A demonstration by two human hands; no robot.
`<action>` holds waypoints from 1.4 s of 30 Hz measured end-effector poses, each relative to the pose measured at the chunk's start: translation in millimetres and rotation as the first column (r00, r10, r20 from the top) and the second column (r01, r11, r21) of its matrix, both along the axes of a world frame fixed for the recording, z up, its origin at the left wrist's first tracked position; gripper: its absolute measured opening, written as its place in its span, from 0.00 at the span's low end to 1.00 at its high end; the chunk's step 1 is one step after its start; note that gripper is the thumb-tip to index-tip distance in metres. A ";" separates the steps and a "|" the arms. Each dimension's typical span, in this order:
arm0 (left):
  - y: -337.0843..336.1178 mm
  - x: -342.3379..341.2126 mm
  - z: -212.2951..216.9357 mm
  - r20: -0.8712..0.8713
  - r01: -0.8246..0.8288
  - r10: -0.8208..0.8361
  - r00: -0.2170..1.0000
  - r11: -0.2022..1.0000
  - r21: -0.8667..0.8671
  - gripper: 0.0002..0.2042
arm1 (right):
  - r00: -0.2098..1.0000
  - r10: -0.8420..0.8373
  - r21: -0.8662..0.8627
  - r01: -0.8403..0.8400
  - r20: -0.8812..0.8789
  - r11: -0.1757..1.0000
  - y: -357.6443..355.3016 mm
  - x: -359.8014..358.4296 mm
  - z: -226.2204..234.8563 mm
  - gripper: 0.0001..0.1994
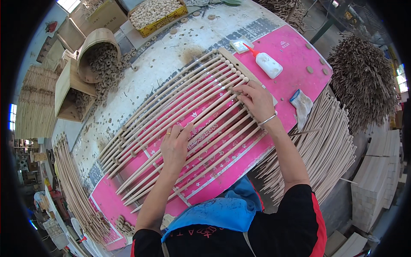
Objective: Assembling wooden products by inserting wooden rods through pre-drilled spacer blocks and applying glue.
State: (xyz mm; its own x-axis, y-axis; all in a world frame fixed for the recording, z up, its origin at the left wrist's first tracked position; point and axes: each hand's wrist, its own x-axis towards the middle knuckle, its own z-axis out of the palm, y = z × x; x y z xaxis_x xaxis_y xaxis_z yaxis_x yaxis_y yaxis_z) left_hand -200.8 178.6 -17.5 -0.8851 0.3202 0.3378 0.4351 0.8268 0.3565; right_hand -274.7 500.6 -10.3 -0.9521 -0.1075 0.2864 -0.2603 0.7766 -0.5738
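Note:
A row of thin, tapered wooden sticks (205,115) lies slantwise over a pink printed sheet on the worktable. Several upper sticks carry small wooden balls (234,70) on their far right ends, beside a wooden strip (236,64). Midway along the row, my left hand (174,145) is closed round a wooden stick. My right hand (256,102) is bent over the stick ends just below the balls, fingers pinched; whatever is between them is hidden. Wooden rings (133,153) sit on some sticks near their lower left ends.
A white glue bottle (269,65) with a red tip lies at upper right, near a glove (302,107). A yellow crate (165,20) of wooden balls stands at the back. Wooden rings spill from a tipped bucket (99,45). Stick bundles (314,143) flank the table.

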 end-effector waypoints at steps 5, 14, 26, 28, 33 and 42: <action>-3.2 1.2 5.3 -0.055 -0.011 0.013 0.998 1.000 0.025 0.17 | 0.997 -0.008 -0.153 0.019 0.071 0.988 -0.7 4.7 3.9 0.14; -69.4 -17.2 3.3 -0.054 -0.114 0.107 0.993 0.983 -0.146 0.18 | 0.997 -0.046 -0.404 0.067 0.062 0.912 -17.0 59.8 9.8 0.10; -80.6 -18.5 5.9 -0.163 -0.026 -0.015 0.986 0.968 -0.248 0.21 | 0.988 0.152 -0.453 -0.124 0.026 0.883 -78.4 89.4 7.1 0.10; -84.5 -11.9 20.0 -0.185 -0.028 -0.018 0.983 0.970 -0.242 0.22 | 0.979 0.202 -0.464 -0.177 0.005 0.868 -93.1 93.1 5.3 0.11; -82.8 35.7 59.0 -0.224 -0.055 0.006 0.975 0.976 -0.212 0.26 | 0.811 0.459 -0.895 0.163 0.362 0.416 -149.2 96.7 3.7 0.15; -135.2 130.4 100.0 -0.059 -0.240 0.233 0.971 0.959 -0.151 0.23 | 0.754 0.519 -0.915 0.348 0.403 0.205 -160.7 97.3 18.2 0.18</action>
State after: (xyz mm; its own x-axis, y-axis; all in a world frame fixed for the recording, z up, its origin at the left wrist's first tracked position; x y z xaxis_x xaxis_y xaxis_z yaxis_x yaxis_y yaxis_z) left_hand -70.4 43.4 82.5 -0.9285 0.1547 0.3376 0.2318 0.9517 0.2014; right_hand -177.4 339.9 7.9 -0.9149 -0.2784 -0.2925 0.3935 -0.4521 -0.8005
